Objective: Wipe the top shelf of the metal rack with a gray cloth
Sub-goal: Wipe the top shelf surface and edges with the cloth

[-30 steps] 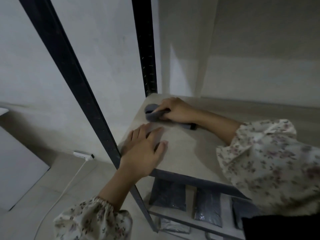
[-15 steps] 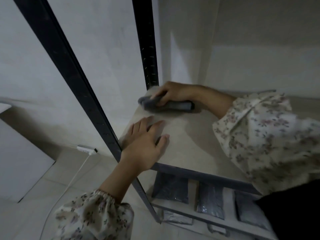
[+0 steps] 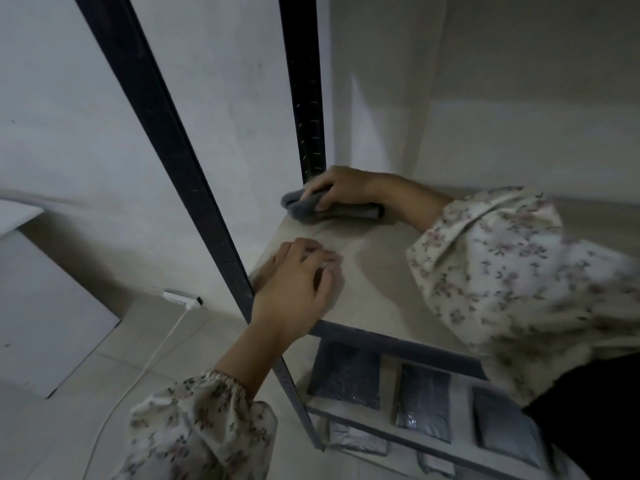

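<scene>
Right hand (image 3: pixel 346 188) grips gray cloth (image 3: pixel 304 211) on top shelf (image 3: pixel 377 282).

- One gray cloth (image 3: pixel 304 206) is showing.
- Two black uprights are standing: near upright (image 3: pixel 166 140), far upright (image 3: pixel 306 81).
- Three dark packets (image 3: pixel 424 400) are lying on the lower shelf (image 3: pixel 389 372).
- One power strip (image 3: pixel 181 297) is lying on the floor (image 3: pixel 104 393).

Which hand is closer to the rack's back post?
Right. The right hand, gripping the gray cloth, is at the foot of the back post; the left hand rests on the shelf at its front corner, beside the front post.
</scene>
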